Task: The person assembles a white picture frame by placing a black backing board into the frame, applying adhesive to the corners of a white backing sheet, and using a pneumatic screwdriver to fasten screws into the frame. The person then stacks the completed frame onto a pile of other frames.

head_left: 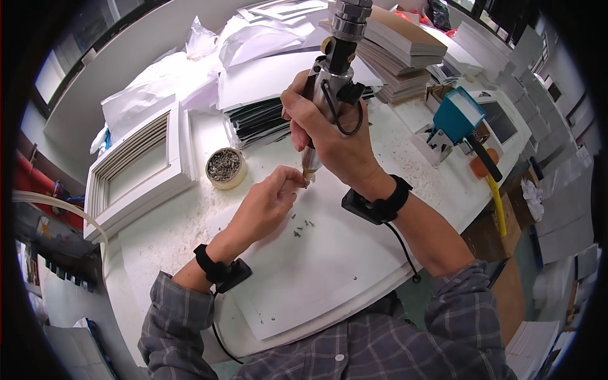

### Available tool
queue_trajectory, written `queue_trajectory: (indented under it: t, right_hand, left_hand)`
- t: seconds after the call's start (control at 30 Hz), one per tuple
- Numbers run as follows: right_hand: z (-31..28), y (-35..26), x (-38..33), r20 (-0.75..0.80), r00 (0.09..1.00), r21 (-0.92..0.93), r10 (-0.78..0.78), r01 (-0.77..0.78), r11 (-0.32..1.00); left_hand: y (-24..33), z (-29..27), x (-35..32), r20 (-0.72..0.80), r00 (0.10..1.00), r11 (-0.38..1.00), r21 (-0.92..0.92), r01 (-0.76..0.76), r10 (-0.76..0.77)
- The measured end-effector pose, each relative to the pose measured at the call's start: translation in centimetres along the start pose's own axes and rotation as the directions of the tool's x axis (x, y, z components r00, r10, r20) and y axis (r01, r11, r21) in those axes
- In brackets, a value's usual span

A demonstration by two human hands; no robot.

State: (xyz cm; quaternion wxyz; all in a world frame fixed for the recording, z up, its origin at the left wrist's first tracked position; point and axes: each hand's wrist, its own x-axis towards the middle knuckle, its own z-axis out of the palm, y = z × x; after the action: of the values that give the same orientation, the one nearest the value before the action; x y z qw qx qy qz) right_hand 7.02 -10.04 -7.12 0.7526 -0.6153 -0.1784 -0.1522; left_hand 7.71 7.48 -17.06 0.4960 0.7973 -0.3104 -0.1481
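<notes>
My right hand (pixel 339 136) is wrapped round a silver and black power screwdriver (pixel 335 79), held upright with its tip down. At that tip my left hand (pixel 269 199) has thumb and forefinger pinched together; what they hold, if anything, is too small to make out. Both hands are over a flat white panel (pixel 304 278). Several loose screws (pixel 297 234) lie on the panel beside my left hand. A round tub (pixel 226 183) full of small screws stands to the left of my left hand.
White frames (pixel 180 155) are stacked at the left, next to crumpled white wrapping (pixel 152 82). A pile of dark-edged sheets (pixel 259 120) sits behind my hands, with stacked boards (pixel 405 50) beyond. At right is a teal device with a black handle (pixel 459 117).
</notes>
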Motion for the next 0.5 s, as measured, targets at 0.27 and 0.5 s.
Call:
queue_trajectory:
  t: [0.27,0.5]
  right_hand:
    - [0.0,0.4,-0.2,0.020,1.000,-0.043,0.013,-0.012,0.999]
    - [-0.7,1.6,-0.3,0.042,0.998,-0.017,0.043,-0.043,0.999]
  left_hand:
    - [-0.6,0.4,0.2,-0.030,0.999,0.999,-0.044,-0.027,0.026]
    - [-0.1,0.1,0.4,0.042,0.998,0.999,0.005,0.045,-0.045]
